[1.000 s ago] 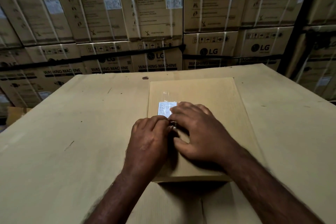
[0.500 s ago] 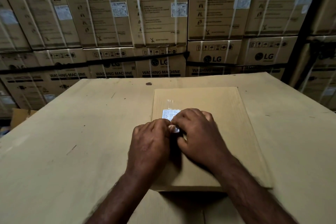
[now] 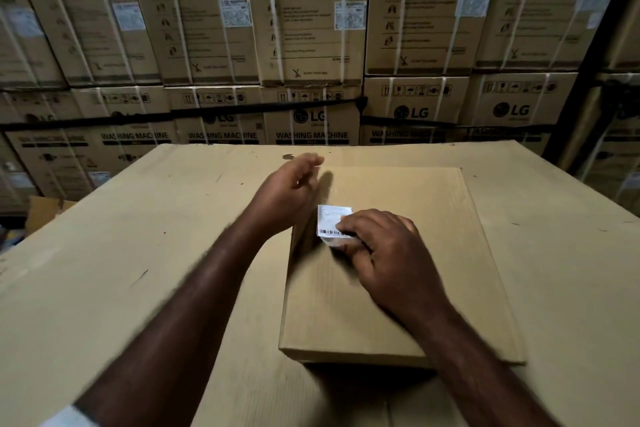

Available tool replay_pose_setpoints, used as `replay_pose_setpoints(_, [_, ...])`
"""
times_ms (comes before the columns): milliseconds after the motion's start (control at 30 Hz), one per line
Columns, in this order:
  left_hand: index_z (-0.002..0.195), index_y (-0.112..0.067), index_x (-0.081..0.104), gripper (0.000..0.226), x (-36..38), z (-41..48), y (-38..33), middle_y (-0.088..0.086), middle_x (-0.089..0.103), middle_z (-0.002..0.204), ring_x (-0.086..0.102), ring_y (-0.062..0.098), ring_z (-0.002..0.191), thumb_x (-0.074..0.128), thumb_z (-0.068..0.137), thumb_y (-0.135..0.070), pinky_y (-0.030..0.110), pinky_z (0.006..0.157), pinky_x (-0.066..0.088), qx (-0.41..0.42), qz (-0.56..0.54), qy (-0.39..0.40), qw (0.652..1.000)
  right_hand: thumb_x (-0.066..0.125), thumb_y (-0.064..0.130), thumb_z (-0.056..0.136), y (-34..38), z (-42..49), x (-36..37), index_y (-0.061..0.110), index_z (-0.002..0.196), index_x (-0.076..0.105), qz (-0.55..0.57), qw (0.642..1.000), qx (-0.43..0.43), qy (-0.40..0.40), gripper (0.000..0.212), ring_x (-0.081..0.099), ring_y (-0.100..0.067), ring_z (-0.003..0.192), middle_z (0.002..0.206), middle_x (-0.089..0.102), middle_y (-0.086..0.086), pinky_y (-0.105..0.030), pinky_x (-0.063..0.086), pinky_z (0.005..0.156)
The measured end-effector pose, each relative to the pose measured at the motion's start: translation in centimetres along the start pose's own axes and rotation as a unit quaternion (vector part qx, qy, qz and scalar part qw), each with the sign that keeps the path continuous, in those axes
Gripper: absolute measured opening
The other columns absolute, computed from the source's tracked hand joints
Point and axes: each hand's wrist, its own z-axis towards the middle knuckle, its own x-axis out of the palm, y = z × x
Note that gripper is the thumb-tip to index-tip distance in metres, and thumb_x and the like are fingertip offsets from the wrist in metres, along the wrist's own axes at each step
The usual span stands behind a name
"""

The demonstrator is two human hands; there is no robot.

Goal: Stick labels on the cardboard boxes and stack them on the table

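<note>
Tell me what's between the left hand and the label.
Only the cardboard box, its bare top shadowed by the left hand beside the label; head view shows this.

L hand (image 3: 287, 184) lifted off label (image 3: 332, 220).

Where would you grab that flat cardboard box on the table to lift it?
Probably by its two long side edges, coming in from left and right at once. The cardboard box is wide, thin and lies flat on the table, so a top grip finds nothing to close round. Stay off the label.
</note>
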Motion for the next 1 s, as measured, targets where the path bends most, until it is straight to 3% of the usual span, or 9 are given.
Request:
replay_pose_setpoints(67, [0.127, -0.01, 0.064, 0.035, 0.6, 0.1, 0.7, 0.003, 0.054, 0.142, 0.045, 0.006, 0.131, 0.051, 0.097, -0.001, 0.002, 0.101, 0.027, 0.026, 0.034, 0.006, 0.999, 0.063, 0.028, 0.085, -0.1, 0.1, -0.1, 0.025, 0.103, 0.069, 0.023, 1.0, 0.009, -0.003, 0.02, 0.062, -0.014, 0.099, 0.106, 0.068, 0.011, -0.04, 0.047, 0.088])
replay_pose_setpoints(133, [0.122, -0.013, 0.068, 0.041, 0.9, 0.0, 0.9, 0.004, 0.048, 0.146, 0.039, 0.002, 0.132, 0.047, 0.093, 0.007, -0.003, 0.099, 0.023, 0.042, 0.044, 0.006, 0.998, 0.063, 0.026, 0.085, -0.1, 0.4, -0.2, 0.024, 0.103, 0.069, 0.044, 0.999, 0.018, -0.002, 0.019, 0.062, -0.012, 0.1, 0.106, 0.069, 0.012, -0.041, 0.048, 0.089])
replay_pose_setpoints(300, [0.098, -0.038, 0.068, 0.056, 1.0, -0.3, 0.7, 0.001, 0.041, 0.15, 0.033, 0.005, 0.14, 0.045, 0.09, 0.012, 0.014, 0.107, 0.028, 0.044, 0.01, 0.026, 0.999, 0.063, 0.02, 0.088, -0.5, 0.4, -0.3, 0.023, 0.105, 0.071, 0.111, 0.993, 0.046, -0.013, 0.019, 0.064, -0.008, 0.098, 0.102, 0.069, 0.013, -0.04, 0.052, 0.086])
replay_pose_setpoints(400, [0.092, -0.044, 0.065, 0.06, 1.1, -0.6, 0.5, 0.001, 0.04, 0.15, 0.032, 0.007, 0.141, 0.045, 0.091, 0.012, 0.013, 0.106, 0.027, 0.049, 0.005, 0.022, 0.999, 0.063, 0.013, 0.093, -0.6, 0.3, -0.6, 0.017, 0.106, 0.072, 0.195, 0.975, 0.099, -0.036, 0.017, 0.065, -0.003, 0.093, 0.099, 0.07, 0.011, -0.031, 0.055, 0.08])
replay_pose_setpoints(600, [0.098, -0.037, 0.07, 0.054, 1.0, -0.8, 0.6, -0.003, 0.038, 0.15, 0.027, 0.007, 0.143, 0.041, 0.093, 0.009, 0.021, 0.114, 0.022, 0.034, 0.017, 0.033, 0.999, 0.065, 0.029, 0.092, -0.1, 0.2, -1.1, 0.016, 0.103, 0.073, 0.291, 0.941, 0.167, -0.051, 0.019, 0.066, -0.003, 0.085, 0.089, 0.071, 0.011, -0.018, 0.052, 0.07])
replay_pose_setpoints(700, [0.112, -0.026, 0.07, 0.047, 0.4, -0.8, -0.1, -0.001, 0.036, 0.153, 0.026, 0.012, 0.145, 0.043, 0.093, 0.008, 0.026, 0.116, 0.023, 0.016, 0.049, 0.06, 0.997, 0.061, 0.031, 0.092, -0.2, 0.2, -1.2, 0.019, 0.1, 0.073, 0.331, 0.92, 0.196, -0.071, 0.019, 0.064, -0.016, 0.075, 0.08, 0.07, 0.003, -0.031, 0.053, 0.065])
replay_pose_setpoints(767, [0.12, -0.026, 0.067, 0.039, -0.6, -0.7, -1.3, 0.0, 0.032, 0.156, 0.024, 0.017, 0.147, 0.053, 0.091, -0.004, 0.035, 0.119, 0.026, 0.005, 0.077, 0.103, 0.992, 0.061, 0.023, 0.095, -0.2, 0.2, -1.3, 0.02, 0.099, 0.073, 0.347, 0.911, 0.21, -0.079, 0.014, 0.065, -0.025, 0.076, 0.08, 0.071, -0.002, -0.038, 0.055, 0.069])
replay_pose_setpoints(867, [0.131, -0.032, 0.058, 0.05, -2.2, -0.6, -3.7, -0.007, 0.02, 0.162, 0.004, 0.021, 0.152, 0.063, 0.083, -0.041, 0.063, 0.118, 0.017, 0.025, 0.225, 0.188, 0.956, 0.059, 0.02, 0.095, -0.2, 0.1, -1.7, 0.02, 0.098, 0.073, 0.354, 0.905, 0.221, -0.085, 0.014, 0.065, -0.015, 0.072, 0.08, 0.072, -0.002, -0.03, 0.055, 0.066])
replay_pose_setpoints(1000, [0.125, -0.043, 0.058, 0.047, -2.8, 0.1, -6.8, -0.013, 0.019, 0.162, -0.005, 0.016, 0.152, 0.074, 0.081, -0.047, 0.063, 0.117, 0.002, 0.119, 0.29, 0.203, 0.928, 0.058, 0.02, 0.097, -0.2, 0.2, -2.2, 0.028, 0.097, 0.071, 0.368, 0.895, 0.232, -0.102, 0.015, 0.066, -0.014, 0.073, 0.081, 0.073, 0.0, -0.029, 0.054, 0.064])
